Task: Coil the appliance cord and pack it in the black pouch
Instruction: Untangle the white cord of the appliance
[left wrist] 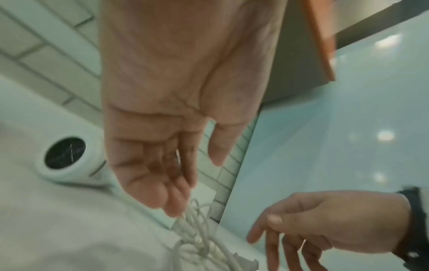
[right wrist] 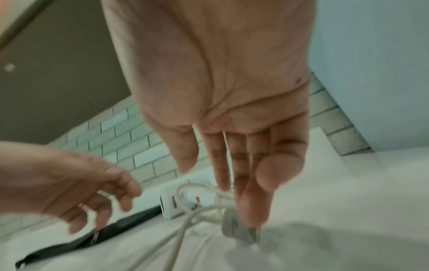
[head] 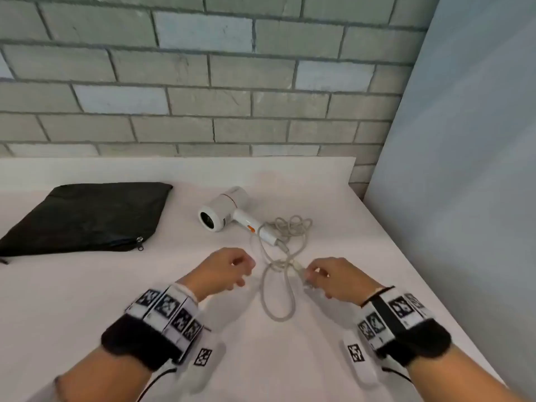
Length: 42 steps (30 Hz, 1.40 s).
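Note:
A white hair dryer [head: 223, 210] lies on the white table [head: 116, 300], its pale cord [head: 278, 309] tangled beside the handle, with one long loop running toward me. The cord's grey plug [right wrist: 234, 229] lies at the near end. My right hand [head: 324, 275] reaches down on it, fingertips [right wrist: 253, 218] touching the plug and the thumb held apart. My left hand [head: 232, 266] hovers left of the loop with loosely curled fingers [left wrist: 167, 198] and holds nothing. The black pouch [head: 84, 216] lies flat at the far left, its zip pull [head: 140, 242] at the near right corner.
A grey brick wall [head: 203, 97] runs behind the table. A pale blue panel [head: 464, 169] stands along the table's right edge. Bare table surface lies between the pouch and my hands.

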Tool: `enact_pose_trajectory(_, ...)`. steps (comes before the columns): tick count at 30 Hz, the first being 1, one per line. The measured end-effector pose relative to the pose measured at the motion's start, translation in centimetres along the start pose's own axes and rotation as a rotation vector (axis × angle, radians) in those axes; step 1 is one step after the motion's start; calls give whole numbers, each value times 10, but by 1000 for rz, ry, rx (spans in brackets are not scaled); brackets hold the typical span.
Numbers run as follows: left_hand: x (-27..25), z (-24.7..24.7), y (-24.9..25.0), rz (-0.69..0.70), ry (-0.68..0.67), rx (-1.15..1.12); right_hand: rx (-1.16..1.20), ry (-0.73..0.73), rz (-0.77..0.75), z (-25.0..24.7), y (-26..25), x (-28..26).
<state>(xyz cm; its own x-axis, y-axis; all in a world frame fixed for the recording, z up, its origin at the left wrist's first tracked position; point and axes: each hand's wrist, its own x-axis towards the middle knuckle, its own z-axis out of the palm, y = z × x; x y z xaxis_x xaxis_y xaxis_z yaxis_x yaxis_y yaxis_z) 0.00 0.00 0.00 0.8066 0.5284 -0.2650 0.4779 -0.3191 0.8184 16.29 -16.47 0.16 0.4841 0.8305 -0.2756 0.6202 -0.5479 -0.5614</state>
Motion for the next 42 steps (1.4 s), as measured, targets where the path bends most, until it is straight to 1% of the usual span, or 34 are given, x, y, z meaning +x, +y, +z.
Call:
enact_pose_trajectory(2,19,3,5,-63,76,-116,-63,64,65,6,-5,15)
enact_pose_trajectory(4,34,8,14,-114,99,-167,-167,60,102,10,-13,25)
enact_pose_trajectory(7,52,20,17,-120,123,-219,-220,8,131,16,-18,35)
enact_pose_trajectory(9,58,25,20,-110,150,-287,-212,22,132,18,-20,37)
enact_pose_trajectory(11,61,29,23,-46,133,-369,-233,24,140,20,-19,41)
enact_pose_trajectory(13,58,30,28,90,69,-385,-211,6,153,18,-16,43)
enact_pose_trajectory(15,53,26,35,224,3,-356,-144,-17,165,14,-9,45)
enact_pose_trajectory(17,47,17,40,311,-21,-337,20,11,163,9,-2,45)
enact_pose_trajectory(19,40,4,45,369,-12,-385,327,75,163,4,4,43)
enact_pose_trajectory(21,34,-11,49,416,1,-489,639,125,149,-3,7,38)
enact_pose_trajectory(24,26,-33,56,457,27,-614,981,147,20,-12,7,31)
enact_pose_trajectory(27,19,-45,61,473,37,-678,1204,168,-127,-19,4,29)
enact_pose_trajectory(31,15,-41,65,471,10,-686,1316,179,-292,-24,-8,28)
enact_pose_trajectory(33,14,-37,69,474,-5,-674,1322,174,-356,-27,-17,26)
enact_pose_trajectory(35,14,-32,72,480,4,-633,1279,138,-390,-32,-26,22)
enact_pose_trajectory(37,14,-29,74,469,7,-621,1123,96,-406,-35,-34,19)
enact_pose_trajectory(40,16,-28,75,444,13,-697,821,67,-348,-29,-44,19)
enact_pose_trajectory(42,16,-29,75,437,19,-726,729,125,-254,-23,-45,23)
